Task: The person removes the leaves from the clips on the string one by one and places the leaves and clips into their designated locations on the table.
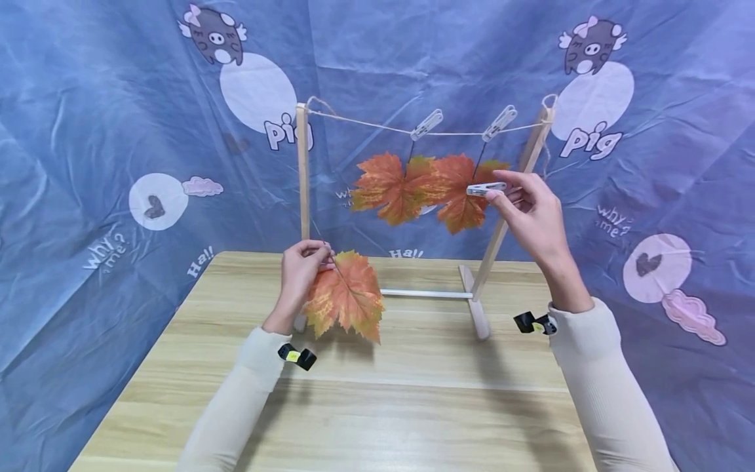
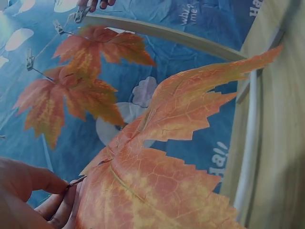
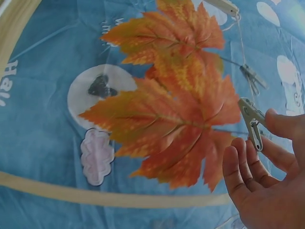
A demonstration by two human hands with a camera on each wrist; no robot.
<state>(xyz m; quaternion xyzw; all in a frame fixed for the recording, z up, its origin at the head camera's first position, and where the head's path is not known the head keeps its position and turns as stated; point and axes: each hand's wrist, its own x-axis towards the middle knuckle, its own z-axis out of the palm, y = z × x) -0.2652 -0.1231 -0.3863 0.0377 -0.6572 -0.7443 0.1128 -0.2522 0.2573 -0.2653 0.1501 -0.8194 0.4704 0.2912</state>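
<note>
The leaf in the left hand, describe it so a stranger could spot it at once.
Look for the wooden frame standing on the table, a string across its top. Low at its left side, the left hand pinches a dark stem bearing an orange leaf. Two similar leaves hang clipped to the string; only this one is held by hand, below them.

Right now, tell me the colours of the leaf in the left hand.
The leaf is orange-red with yellowish edges; it shows best in the head view.
</note>
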